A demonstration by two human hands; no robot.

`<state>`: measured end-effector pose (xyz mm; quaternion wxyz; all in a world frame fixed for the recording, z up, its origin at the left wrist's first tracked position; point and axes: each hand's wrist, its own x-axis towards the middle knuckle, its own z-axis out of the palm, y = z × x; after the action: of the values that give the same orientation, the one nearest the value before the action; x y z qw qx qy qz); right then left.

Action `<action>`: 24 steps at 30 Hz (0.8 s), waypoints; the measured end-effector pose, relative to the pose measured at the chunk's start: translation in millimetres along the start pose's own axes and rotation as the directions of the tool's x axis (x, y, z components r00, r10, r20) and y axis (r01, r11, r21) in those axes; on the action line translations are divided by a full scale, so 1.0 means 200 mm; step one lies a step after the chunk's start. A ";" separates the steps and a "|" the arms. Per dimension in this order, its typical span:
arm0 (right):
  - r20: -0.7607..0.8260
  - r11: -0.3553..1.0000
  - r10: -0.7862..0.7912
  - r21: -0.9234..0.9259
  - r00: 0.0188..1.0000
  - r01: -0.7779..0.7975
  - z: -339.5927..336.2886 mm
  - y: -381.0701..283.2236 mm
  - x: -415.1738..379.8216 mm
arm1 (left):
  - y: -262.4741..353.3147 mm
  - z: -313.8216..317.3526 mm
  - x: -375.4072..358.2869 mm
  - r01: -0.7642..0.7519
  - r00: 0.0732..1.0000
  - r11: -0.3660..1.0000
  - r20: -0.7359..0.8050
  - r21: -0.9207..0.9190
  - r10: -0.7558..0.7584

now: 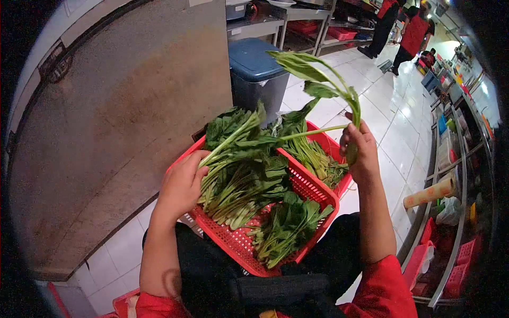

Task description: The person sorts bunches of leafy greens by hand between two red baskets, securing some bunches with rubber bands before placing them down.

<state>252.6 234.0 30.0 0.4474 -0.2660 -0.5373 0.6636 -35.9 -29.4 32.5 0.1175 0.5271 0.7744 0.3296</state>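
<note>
Red plastic lattice basket (310, 186) rests on the person's lap, heaped with leafy green stalks (241, 180). Left hand (183, 183) curls over the heap, apparently gripping stems. Right hand (360, 151) pinches one long green leafy stalk (323, 79) raised above the basket.

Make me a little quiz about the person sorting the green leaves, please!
1. True or false: the leafy greens lie in a blue basket.
2. Which hand holds a single leafy stalk up in the air?
A. the left hand
B. the right hand
3. Fill in: behind the red basket stands a bin with a ____ lid.

Key
1. False, the basket is red.
2. B. The left hand rests on the greens in the basket.
3. Blue.
</note>
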 end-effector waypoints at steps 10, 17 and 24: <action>-0.047 0.990 0.008 0.141 0.999 -0.001 -0.19 -0.01 0.05 | -0.21 -0.14 0.01 0.228 0.972 0.970 -0.031 -0.082 -0.231; -0.138 0.970 -0.161 -0.207 0.977 0.130 0.08 0.21 -0.01 | -0.13 -0.16 0.04 0.156 0.915 0.742 -0.187 -0.653 -0.357; 0.119 0.985 0.121 -0.136 0.986 -0.105 0.72 0.97 -0.31 | -0.16 -0.16 0.02 0.063 0.919 0.738 -0.250 -0.671 -0.305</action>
<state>100.8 106.4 -121.9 0.3558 -0.2819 -0.5907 0.6671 -78.1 -45.8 36.2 0.1888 0.3067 0.6682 0.6510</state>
